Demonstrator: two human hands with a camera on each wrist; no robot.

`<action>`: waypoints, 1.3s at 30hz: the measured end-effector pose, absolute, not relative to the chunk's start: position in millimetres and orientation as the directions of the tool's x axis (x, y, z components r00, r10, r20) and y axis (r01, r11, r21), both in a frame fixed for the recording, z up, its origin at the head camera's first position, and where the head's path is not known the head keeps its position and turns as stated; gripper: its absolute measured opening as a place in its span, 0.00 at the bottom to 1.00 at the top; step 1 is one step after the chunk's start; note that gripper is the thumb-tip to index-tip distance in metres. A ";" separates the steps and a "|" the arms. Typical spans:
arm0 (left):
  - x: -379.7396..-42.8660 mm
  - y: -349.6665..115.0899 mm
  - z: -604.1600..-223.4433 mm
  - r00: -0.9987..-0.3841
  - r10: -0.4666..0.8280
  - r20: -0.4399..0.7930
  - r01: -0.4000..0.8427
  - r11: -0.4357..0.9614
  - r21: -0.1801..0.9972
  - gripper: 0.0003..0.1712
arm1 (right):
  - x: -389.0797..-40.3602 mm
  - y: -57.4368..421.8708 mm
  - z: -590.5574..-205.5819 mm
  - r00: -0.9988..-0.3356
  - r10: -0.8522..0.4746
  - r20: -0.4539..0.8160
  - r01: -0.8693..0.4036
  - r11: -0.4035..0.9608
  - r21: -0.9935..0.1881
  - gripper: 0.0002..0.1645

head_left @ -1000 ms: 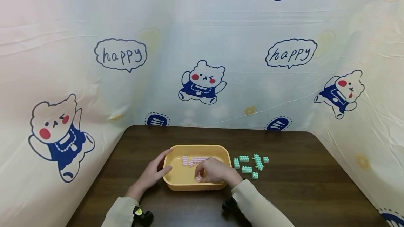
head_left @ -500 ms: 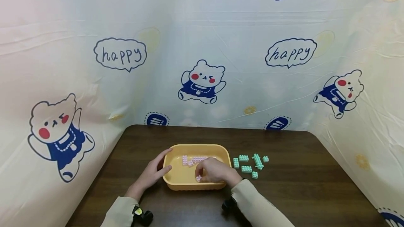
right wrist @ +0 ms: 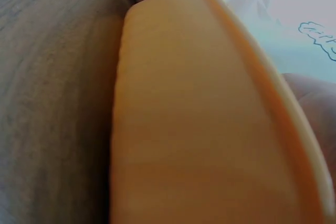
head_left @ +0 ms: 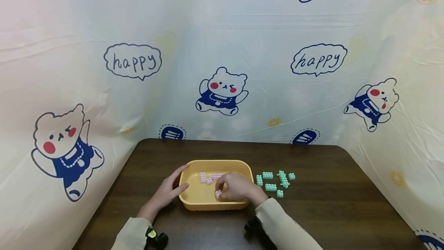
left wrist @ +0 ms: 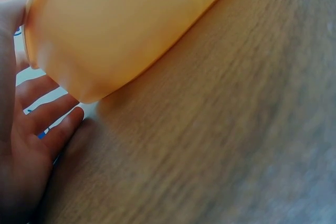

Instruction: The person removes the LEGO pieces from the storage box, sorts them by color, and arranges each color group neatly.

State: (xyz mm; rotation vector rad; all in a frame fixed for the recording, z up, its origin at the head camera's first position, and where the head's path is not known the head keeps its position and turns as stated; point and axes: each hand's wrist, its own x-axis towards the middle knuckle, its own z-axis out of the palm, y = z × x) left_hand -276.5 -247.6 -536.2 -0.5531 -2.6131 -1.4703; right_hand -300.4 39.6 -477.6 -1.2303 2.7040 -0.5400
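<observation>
A yellow tray (head_left: 204, 205) stands on the table. The left hand (head_left: 169, 189) holds its left end, with the thumb over the rim; in the left wrist view several fingers (left wrist: 39, 121) lie outside the wall. Inside the tray, the right hand (head_left: 237, 188) pinches a small pink building brick (head_left: 218, 193) near the front wall. Farther back lie an upright-looking pink brick (head_left: 203, 177), a small pink brick (head_left: 209, 181) and a row of pink bricks (head_left: 216, 176), partly hidden by the right hand. The tray wall (right wrist: 194, 114) blocks most of the right wrist view.
Right of the tray, several loose green bricks (head_left: 271, 187) lie on the dark wooden table (head_left: 312, 188), along with a longer joined green piece (head_left: 283, 179). A printed curtain (head_left: 263, 99) hangs behind the table and along both sides.
The right hand's fingers have shifted very slightly with the small pink brick. The left hand, tray and green bricks stay in place.
</observation>
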 end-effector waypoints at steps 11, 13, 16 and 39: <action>-276.9 -248.5 -537.3 -0.925 0.272 0.266 0.368 0.463 0.806 0.36 | -298.4 48.0 -459.1 -0.643 -0.745 0.176 -0.743 0.551 -0.380 0.06; -277.0 -248.5 -537.2 -0.926 0.272 0.264 0.366 0.465 0.806 0.36 | -298.2 49.9 -457.3 -0.640 -0.745 0.187 -0.746 0.544 -0.386 0.06; -276.8 -248.4 -536.7 -0.927 0.269 0.260 0.361 0.468 0.807 0.36 | -297.8 53.5 -453.9 -0.645 -0.739 0.193 -0.742 0.545 -0.390 0.06; -276.2 -247.8 -538.2 -0.920 0.278 0.276 0.380 0.458 0.804 0.36 | -286.9 107.8 -413.4 -0.786 -0.579 0.215 -0.602 0.642 -0.474 0.07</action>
